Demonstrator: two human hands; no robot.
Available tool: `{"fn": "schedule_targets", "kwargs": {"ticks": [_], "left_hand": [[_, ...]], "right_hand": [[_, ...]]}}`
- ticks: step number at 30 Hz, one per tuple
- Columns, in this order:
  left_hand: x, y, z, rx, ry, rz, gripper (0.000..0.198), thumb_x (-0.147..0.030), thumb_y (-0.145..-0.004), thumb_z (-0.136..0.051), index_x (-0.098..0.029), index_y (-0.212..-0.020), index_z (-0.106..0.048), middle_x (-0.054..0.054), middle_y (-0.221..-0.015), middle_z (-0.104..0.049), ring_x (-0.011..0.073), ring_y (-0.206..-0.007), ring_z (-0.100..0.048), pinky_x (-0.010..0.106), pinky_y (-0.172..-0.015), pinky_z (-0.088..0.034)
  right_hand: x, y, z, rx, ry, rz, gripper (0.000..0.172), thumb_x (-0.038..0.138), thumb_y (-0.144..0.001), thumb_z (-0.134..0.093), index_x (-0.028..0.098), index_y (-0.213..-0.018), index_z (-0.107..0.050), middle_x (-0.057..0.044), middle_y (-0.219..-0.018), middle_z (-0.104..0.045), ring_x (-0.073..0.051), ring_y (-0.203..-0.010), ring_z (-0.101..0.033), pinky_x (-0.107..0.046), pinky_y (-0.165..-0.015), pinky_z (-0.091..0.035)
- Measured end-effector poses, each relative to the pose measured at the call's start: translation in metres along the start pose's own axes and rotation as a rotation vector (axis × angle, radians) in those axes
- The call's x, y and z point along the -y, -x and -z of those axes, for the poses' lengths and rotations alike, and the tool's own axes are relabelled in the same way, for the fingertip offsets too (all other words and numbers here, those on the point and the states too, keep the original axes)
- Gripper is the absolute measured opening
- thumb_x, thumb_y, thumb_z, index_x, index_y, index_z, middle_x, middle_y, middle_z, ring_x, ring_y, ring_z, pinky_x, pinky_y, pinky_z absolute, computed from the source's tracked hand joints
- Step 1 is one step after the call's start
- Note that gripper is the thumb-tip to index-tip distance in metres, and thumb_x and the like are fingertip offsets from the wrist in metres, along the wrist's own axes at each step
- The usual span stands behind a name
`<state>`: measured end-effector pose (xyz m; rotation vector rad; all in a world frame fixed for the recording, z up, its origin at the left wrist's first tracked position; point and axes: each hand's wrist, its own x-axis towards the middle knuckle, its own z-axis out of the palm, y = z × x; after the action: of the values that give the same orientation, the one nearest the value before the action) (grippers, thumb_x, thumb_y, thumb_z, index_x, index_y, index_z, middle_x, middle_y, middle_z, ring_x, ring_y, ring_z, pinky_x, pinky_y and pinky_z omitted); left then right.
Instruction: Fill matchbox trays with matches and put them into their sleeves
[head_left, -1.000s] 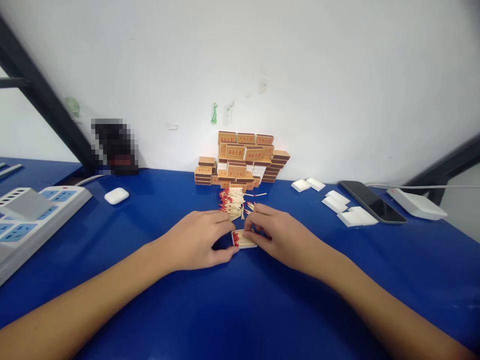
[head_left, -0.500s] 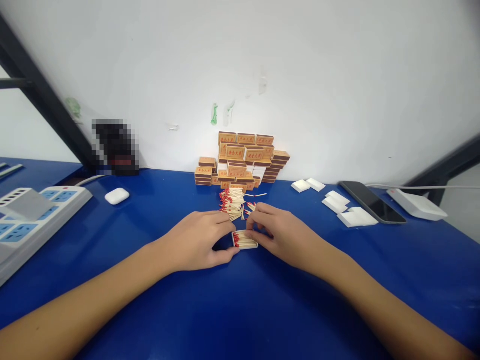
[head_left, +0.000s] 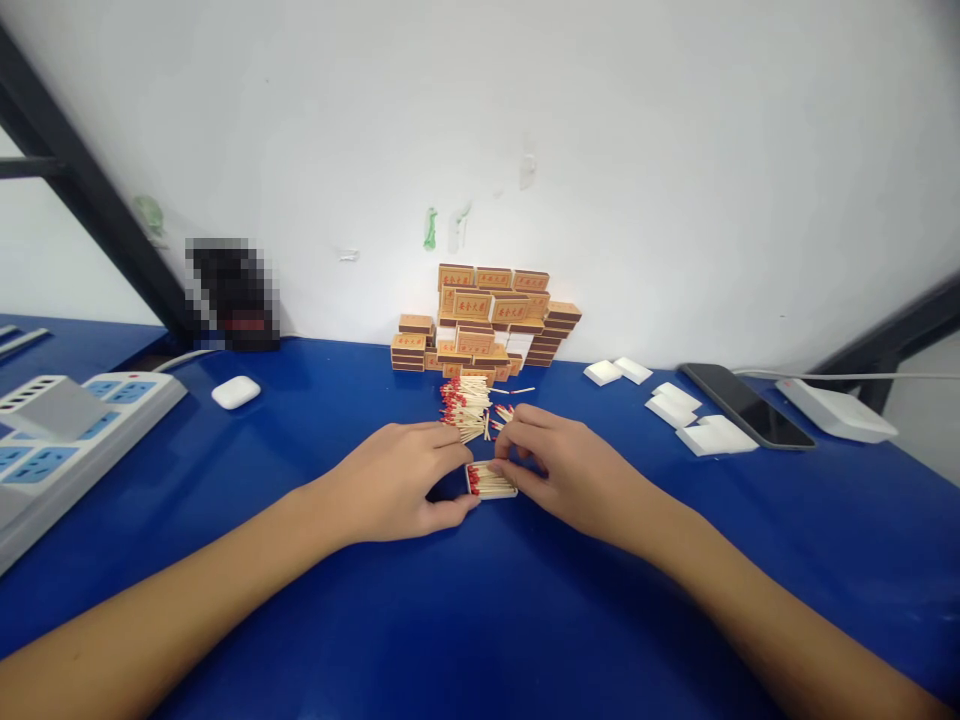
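Observation:
A white matchbox tray (head_left: 493, 496) lies on the blue table, filled with red-headed matches (head_left: 491, 482). My left hand (head_left: 409, 480) grips the tray's left end between thumb and fingers. Over the tray's right end, my right hand (head_left: 551, 465) is closed, thumb and fingertips at the matches; whether a match is pinched there is hidden. Just beyond the hands lies a heap of loose matches (head_left: 466, 405), with a smaller bunch (head_left: 503, 413) beside my right fingers. One single match (head_left: 517, 390) lies apart, behind the heap.
Stacked orange matchboxes (head_left: 474, 306) stand against the white wall. White empty trays (head_left: 716, 436), a phone (head_left: 746, 405) and a white device (head_left: 836, 410) lie to the right. On the left are a white earphone case (head_left: 235, 392) and a power strip (head_left: 97, 440).
Hardly anything differs. Both hands keep their places at the tray, and the whole view has shifted very slightly.

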<state>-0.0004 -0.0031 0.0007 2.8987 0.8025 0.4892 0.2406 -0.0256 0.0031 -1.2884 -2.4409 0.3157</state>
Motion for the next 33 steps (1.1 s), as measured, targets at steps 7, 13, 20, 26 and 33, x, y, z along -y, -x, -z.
{"fn": "schedule_targets", "kwargs": {"ticks": [7, 13, 20, 26, 33], "left_hand": [[-0.0005, -0.0005, -0.0003, -0.026, 0.027, -0.010, 0.022, -0.036, -0.096, -0.064, -0.020, -0.109, -0.073, 0.007, -0.098, -0.073, 0.0233, -0.091, -0.072, 0.036, -0.081, -0.059], [0.0001, -0.0003, 0.0001, -0.015, 0.027, -0.004, 0.022, -0.036, -0.096, -0.064, -0.020, -0.108, -0.073, 0.007, -0.098, -0.074, 0.0234, -0.092, -0.072, 0.036, -0.083, -0.060], [0.0008, 0.0002, -0.0007, -0.002, 0.011, 0.000, 0.024, -0.037, -0.096, -0.064, -0.019, -0.108, -0.073, 0.007, -0.100, -0.074, 0.0242, -0.092, -0.072, 0.037, -0.080, -0.059], [-0.0005, -0.0007, 0.0002, 0.026, 0.009, 0.017, 0.023, -0.036, -0.096, -0.063, -0.017, -0.106, -0.072, 0.006, -0.098, -0.072, 0.0249, -0.091, -0.072, 0.039, -0.078, -0.059], [-0.0003, -0.0008, -0.0004, 0.025, 0.005, 0.015, 0.026, -0.037, -0.096, -0.064, -0.017, -0.110, -0.072, 0.006, -0.099, -0.073, 0.0252, -0.091, -0.072, 0.040, -0.078, -0.060]], "right_hand": [[0.0023, 0.0008, 0.0034, 0.060, -0.043, 0.032, 0.013, 0.019, -0.101, -0.061, 0.019, -0.089, -0.063, -0.003, -0.098, -0.061, -0.014, -0.078, -0.057, -0.028, -0.067, -0.041], [0.0028, 0.0002, 0.0056, 0.081, -0.023, 0.022, 0.015, 0.023, -0.102, -0.061, 0.019, -0.088, -0.063, -0.004, -0.097, -0.062, -0.014, -0.077, -0.058, -0.028, -0.066, -0.042], [0.0026, 0.0009, 0.0036, 0.055, -0.038, 0.059, 0.009, 0.018, -0.102, -0.058, 0.020, -0.096, -0.065, -0.004, -0.101, -0.061, -0.014, -0.078, -0.057, -0.028, -0.067, -0.043], [0.0045, -0.0009, -0.0003, 0.040, -0.047, 0.106, 0.017, 0.012, -0.103, -0.052, 0.018, -0.097, -0.067, -0.005, -0.097, -0.060, -0.016, -0.080, -0.057, -0.028, -0.068, -0.043], [0.0005, 0.0006, 0.0020, 0.069, -0.044, 0.101, 0.018, 0.015, -0.104, -0.053, 0.020, -0.099, -0.070, -0.005, -0.098, -0.060, -0.016, -0.082, -0.060, -0.029, -0.072, -0.045]]}}
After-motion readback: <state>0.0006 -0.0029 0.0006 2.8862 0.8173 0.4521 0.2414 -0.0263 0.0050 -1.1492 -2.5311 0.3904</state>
